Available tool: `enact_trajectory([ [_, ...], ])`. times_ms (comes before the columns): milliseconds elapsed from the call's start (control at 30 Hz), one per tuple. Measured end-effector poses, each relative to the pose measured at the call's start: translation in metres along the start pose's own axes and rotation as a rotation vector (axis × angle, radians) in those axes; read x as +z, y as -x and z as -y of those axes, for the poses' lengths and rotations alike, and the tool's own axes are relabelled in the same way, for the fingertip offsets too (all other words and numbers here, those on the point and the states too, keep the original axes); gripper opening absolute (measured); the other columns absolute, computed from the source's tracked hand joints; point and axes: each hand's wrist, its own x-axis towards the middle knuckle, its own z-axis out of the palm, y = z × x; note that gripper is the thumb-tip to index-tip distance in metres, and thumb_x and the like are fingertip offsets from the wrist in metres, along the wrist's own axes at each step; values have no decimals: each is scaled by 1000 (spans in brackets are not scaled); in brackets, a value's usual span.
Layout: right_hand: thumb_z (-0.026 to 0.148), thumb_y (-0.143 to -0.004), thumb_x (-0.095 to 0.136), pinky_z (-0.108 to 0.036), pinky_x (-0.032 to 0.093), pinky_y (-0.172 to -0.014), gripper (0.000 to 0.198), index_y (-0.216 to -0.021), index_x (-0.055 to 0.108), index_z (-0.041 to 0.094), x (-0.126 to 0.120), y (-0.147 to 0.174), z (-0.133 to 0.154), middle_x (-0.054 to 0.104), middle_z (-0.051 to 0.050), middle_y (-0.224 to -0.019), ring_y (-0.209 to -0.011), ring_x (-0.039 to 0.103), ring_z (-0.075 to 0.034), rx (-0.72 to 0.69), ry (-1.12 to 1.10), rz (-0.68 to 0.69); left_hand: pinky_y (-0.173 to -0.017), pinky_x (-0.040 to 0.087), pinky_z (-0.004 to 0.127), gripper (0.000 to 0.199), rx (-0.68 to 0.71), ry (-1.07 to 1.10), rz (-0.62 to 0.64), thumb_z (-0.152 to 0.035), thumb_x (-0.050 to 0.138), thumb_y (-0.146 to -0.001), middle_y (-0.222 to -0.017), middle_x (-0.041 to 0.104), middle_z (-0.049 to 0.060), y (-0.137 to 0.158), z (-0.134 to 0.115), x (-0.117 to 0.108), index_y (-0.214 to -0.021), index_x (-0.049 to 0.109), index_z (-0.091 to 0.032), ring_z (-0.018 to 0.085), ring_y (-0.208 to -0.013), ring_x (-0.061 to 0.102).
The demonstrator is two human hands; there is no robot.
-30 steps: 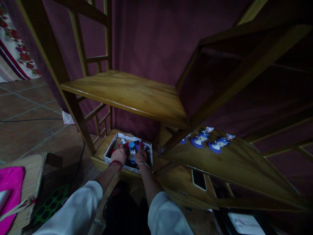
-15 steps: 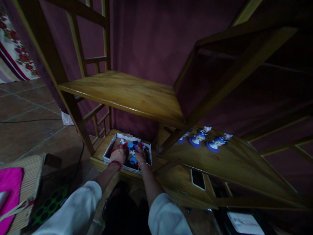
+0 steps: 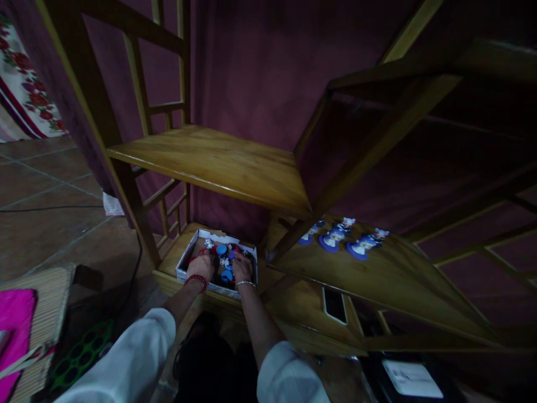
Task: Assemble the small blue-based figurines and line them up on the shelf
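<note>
A shallow white cardboard box (image 3: 187, 258) stands on the low wooden shelf, with several small figurines on blue, purple and red bases jumbled in it. My left hand (image 3: 202, 265), with a red bead bracelet, reaches into the box's left part. Its fingers are curled down by something red, and what they hold is hidden. In the box's right part, my right hand (image 3: 242, 267), with a silver bangle, is closed on a figurine with a purple base (image 3: 233, 254). A blue-based figurine (image 3: 227, 275) lies between the hands, and a small white figurine (image 3: 208, 243) is near the back wall.
An upper wooden shelf (image 3: 218, 162) overhangs the box. On the shelf to the right stand several blue-haired figurines (image 3: 363, 246). A phone-like dark slab with a white rim (image 3: 334, 305) lies lower down. At left are a bamboo-mat stool (image 3: 52, 302) with pink cloth and a green rack (image 3: 81, 355).
The view has shifted slightly. The purple base at my right fingers shows more fully now. Both hands stay inside the box.
</note>
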Motion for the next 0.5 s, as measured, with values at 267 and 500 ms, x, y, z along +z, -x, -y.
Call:
enact_trajectory([
  [267, 10, -72, 50, -23, 46, -81, 33, -99, 66, 18, -11, 38, 25, 67, -3, -100, -92, 62, -16, 47, 194, 130, -72, 44, 33, 35, 20, -1, -11, -32, 33, -84, -92, 65, 13, 10, 4, 1, -112, 48, -17, 25, -88, 62],
  [500, 11, -72, 50, -24, 43, -86, 26, -87, 70, 20, -33, 61, 34, 68, -3, -97, -95, 60, -17, -61, 322, 236, -76, 42, 29, 34, 133, 89, -4, -27, 37, -84, -100, 64, 12, 10, 14, 6, -114, 48, -18, 23, -96, 58],
])
